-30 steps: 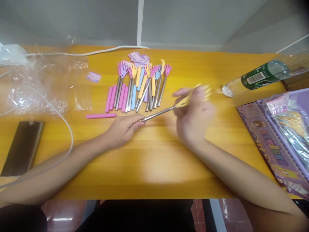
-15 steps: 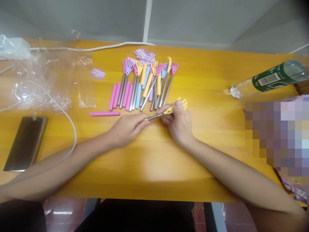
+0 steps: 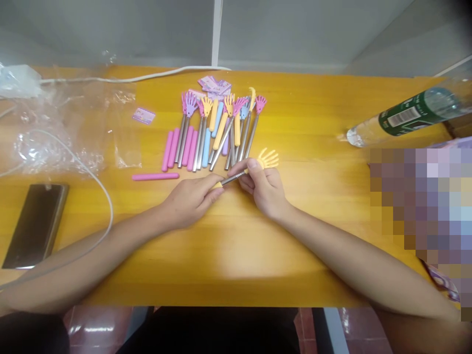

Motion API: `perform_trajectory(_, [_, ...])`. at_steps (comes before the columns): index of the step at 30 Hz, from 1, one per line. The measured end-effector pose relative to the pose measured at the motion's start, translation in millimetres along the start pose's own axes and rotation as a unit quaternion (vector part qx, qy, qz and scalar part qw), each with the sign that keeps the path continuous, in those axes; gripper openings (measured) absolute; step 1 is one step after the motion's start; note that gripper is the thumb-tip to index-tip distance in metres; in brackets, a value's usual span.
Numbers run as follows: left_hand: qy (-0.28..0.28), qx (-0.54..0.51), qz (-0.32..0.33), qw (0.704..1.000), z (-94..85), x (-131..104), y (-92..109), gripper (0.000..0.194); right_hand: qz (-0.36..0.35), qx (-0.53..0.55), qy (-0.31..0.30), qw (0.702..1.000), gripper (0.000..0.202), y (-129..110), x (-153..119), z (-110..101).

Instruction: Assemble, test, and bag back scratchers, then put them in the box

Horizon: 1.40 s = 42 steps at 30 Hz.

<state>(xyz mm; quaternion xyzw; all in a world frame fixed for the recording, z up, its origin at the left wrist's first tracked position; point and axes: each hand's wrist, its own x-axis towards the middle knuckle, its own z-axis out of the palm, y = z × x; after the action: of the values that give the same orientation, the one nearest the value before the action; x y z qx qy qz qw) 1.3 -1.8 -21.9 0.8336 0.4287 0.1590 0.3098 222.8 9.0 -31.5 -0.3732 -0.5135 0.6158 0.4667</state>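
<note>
Between my two hands, just above the wooden table, is a back scratcher with a yellow hand-shaped head and a metal rod. My left hand is closed around its yellow handle, most of which the fingers hide. My right hand pinches the neck below the yellow claw, thumb on top. Beyond my hands lies a group of metal rods with pink, purple, yellow and blue claw heads. Several loose pink handles lie beside them, with yellow and blue ones among the rods. One pink handle lies crosswise nearer my left hand.
Small purple printed cards lie behind the rods, a single card to their left. Clear plastic bags, a white cable and a phone are on the left. A bottle lies at the right.
My right thumb has moved from the claw head down to the neck, and the claw now shows its spread fingers flat. My left hand stays on the handle. The view has shifted slightly.
</note>
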Motion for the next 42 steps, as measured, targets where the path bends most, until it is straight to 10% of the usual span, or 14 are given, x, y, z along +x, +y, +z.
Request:
perform_trajectory(26, [-0.003,-0.082,0.033,0.996,-5.5,2.4,4.2,0.028,-0.015,-0.012,0.108,0.994,0.062,-14.4,-1.7,9.6])
perform_trajectory(42, [-0.003,-0.113,0.009,0.994,-10.3,4.1,11.8,0.037,-0.119,-0.045,0.208,0.97,0.054,-33.5,23.3,-31.5])
